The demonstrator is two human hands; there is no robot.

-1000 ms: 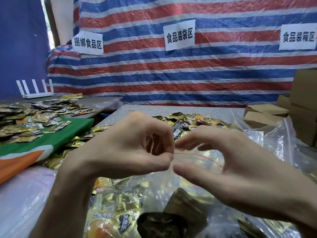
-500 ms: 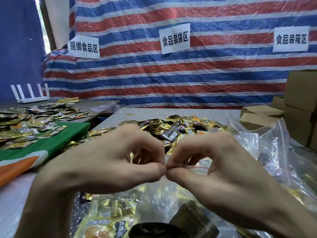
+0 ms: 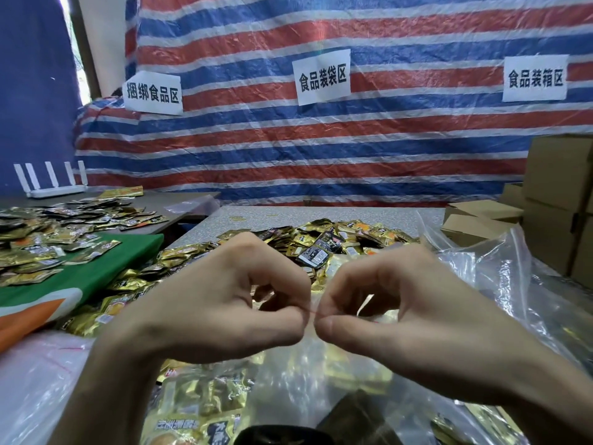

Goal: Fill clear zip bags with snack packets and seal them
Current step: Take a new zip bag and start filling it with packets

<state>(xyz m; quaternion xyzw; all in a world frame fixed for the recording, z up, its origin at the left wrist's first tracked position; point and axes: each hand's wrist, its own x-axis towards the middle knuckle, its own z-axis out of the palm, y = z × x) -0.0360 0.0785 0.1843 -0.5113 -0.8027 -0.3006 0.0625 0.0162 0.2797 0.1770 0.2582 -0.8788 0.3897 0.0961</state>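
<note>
Fingers are pinching the top edge of the clear zip bag [image 3: 288, 380] at centre frame: left hand [image 3: 218, 303] and right hand [image 3: 401, 313] are each gripping it between thumb and curled forefinger, tips nearly touching. Gold snack packets [image 3: 199, 409] are sitting inside the bag at lower centre.

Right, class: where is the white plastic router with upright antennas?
Head view, far left: the white router stands behind scattered gold foil packets, before the blue wall.
</note>
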